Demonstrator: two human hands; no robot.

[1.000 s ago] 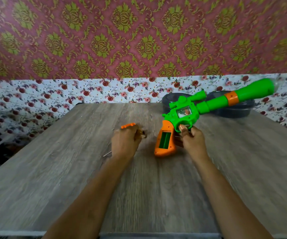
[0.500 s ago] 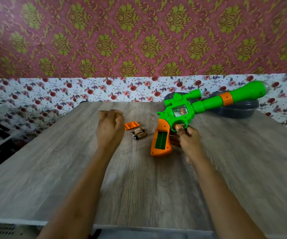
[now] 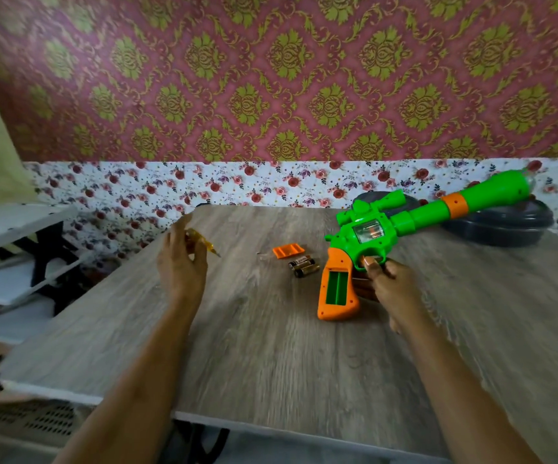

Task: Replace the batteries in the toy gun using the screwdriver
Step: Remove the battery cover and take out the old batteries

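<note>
Left hand (image 3: 180, 262): raised over the table's (image 3: 270, 356) left edge, toward the far-left corner; fingers curled round the screwdriver.
Screwdriver (image 3: 200, 238): amber, see-through handle; tip points right and down, toward the table middle.
Right hand (image 3: 393, 284): on the right half of the table; grips the gun at the trigger guard, thumb on the trigger area.
Gun (image 3: 368, 234): green body, orange grip; grip toward the near edge, barrel slanting to the far-right corner.
Compartment (image 3: 336, 284): in the grip, open, green inside showing.
Cover (image 3: 288, 251): orange, flat on the table, left of the gun, toward the far edge.
Batteries (image 3: 304, 266): dark, side by side, just beside the cover on its near side; count unclear.
Dish (image 3: 502, 227): dark, round, at the far-right corner, behind the barrel.
</note>
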